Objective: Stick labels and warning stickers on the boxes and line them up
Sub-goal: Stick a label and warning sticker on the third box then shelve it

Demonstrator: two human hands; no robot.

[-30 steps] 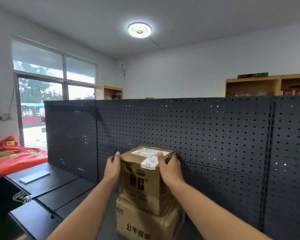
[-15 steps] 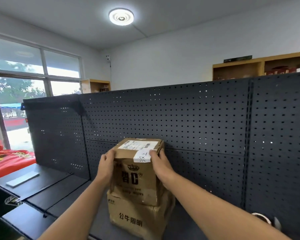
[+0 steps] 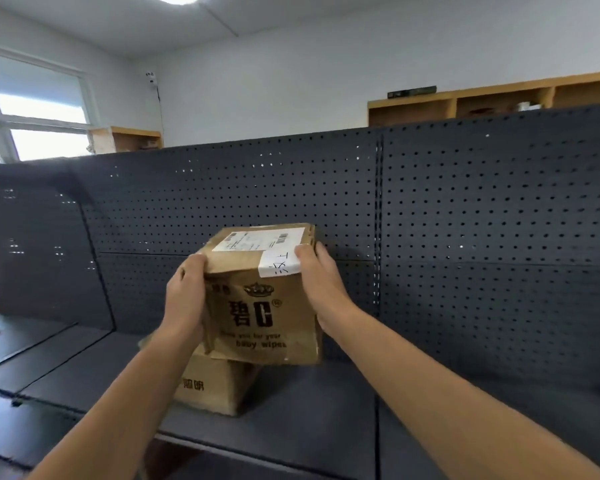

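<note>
A brown cardboard box [image 3: 262, 313] with black print is held between both hands above the dark shelf [image 3: 291, 410]. It carries a white shipping label [image 3: 257, 239] on top and a handwritten white sticker [image 3: 279, 265] folded over its top front edge. My left hand [image 3: 186, 296] grips its left side, fingers curled over the top edge. My right hand [image 3: 321, 282] grips the right side, thumb on the sticker. Its lower left corner overlaps a second cardboard box [image 3: 215, 386] that rests on the shelf, mostly hidden behind my left arm.
A dark pegboard wall [image 3: 465, 237] rises right behind the boxes. The shelf runs on to the right of the boxes. A lower dark shelf [image 3: 21, 344] lies to the left. Wooden cabinets [image 3: 499, 98] stand against the far wall.
The upper box has shifted to the right, off the lower box, and now hangs over its right side. The view has swung right and closer; the red cloth is out of sight.
</note>
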